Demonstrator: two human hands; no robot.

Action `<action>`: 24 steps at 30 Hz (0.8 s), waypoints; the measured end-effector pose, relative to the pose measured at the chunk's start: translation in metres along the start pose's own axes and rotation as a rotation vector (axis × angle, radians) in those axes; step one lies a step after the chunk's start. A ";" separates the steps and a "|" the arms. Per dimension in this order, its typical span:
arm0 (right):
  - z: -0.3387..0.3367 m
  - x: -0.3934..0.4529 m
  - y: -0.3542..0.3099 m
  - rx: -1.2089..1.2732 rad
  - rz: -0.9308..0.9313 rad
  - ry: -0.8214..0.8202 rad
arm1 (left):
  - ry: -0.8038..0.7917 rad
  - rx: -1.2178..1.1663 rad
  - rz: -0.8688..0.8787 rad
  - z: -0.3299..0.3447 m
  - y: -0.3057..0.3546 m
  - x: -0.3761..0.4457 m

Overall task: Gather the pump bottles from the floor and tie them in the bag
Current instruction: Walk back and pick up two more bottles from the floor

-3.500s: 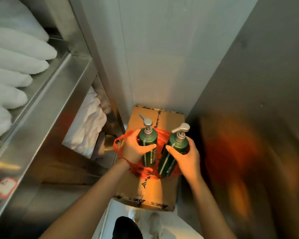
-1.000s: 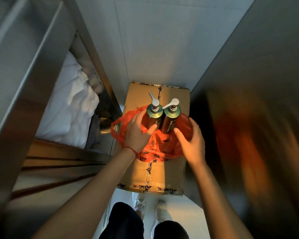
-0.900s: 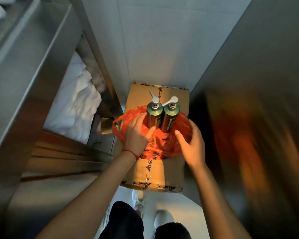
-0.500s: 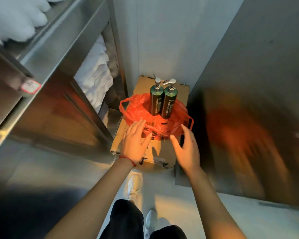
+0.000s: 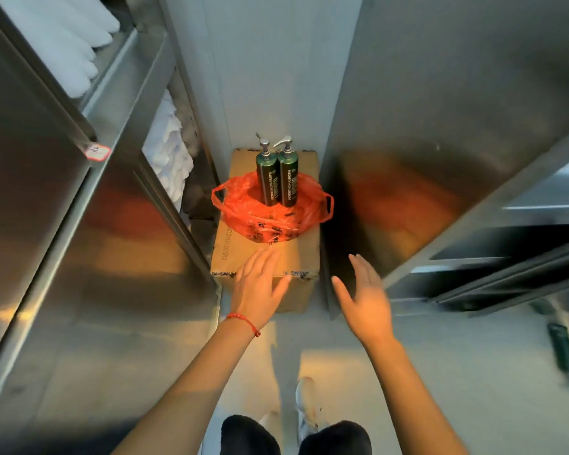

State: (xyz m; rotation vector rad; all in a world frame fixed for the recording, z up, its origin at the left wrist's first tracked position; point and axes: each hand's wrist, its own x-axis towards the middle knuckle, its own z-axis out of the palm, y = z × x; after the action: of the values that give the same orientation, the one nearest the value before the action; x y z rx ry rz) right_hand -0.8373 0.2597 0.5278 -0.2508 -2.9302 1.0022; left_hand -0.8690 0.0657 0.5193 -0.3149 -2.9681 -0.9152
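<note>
Two dark green pump bottles stand upright side by side, the left one [image 5: 267, 178] and the right one [image 5: 288, 178], inside a crumpled red plastic bag [image 5: 266, 215]. The bag lies open on top of a cardboard box [image 5: 243, 254], its handles loose at both sides. My left hand [image 5: 260, 287], with a red string on the wrist, hovers over the box's near edge, fingers spread and empty. My right hand [image 5: 363, 297] is in the air to the right of the box, also spread and empty. Another dark pump bottle [image 5: 564, 349] lies on the floor at the far right, blurred.
A steel shelf unit [image 5: 79, 198] with white folded towels [image 5: 171, 149] lines the left. A steel cabinet wall [image 5: 424, 159] closes the right side. The box fills the narrow gap against the back wall. My shoes [image 5: 306, 405] show on the pale floor below.
Both hands let go of the bottles and the bag and drew back toward me. The view pulled away from the box, bringing the floor on the right into sight.
</note>
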 end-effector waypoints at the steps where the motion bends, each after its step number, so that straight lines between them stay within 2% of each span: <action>1: -0.004 -0.013 0.002 0.004 0.033 0.020 | -0.014 0.007 0.025 0.000 0.003 -0.005; 6: -0.026 -0.074 0.022 -0.037 0.150 0.089 | -0.072 0.011 0.164 0.007 0.029 -0.026; 12: -0.072 -0.143 0.064 -0.053 0.353 0.235 | -0.161 0.032 0.407 0.036 0.095 -0.050; 24: -0.203 -0.323 0.191 -0.088 0.697 0.554 | -0.334 -0.027 0.868 0.141 0.320 -0.134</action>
State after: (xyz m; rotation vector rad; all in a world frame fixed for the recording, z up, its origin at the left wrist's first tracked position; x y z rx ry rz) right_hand -0.4751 0.4782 0.5778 -1.3677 -2.3822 0.6720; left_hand -0.6686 0.3779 0.5698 -1.7062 -2.5673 -0.8094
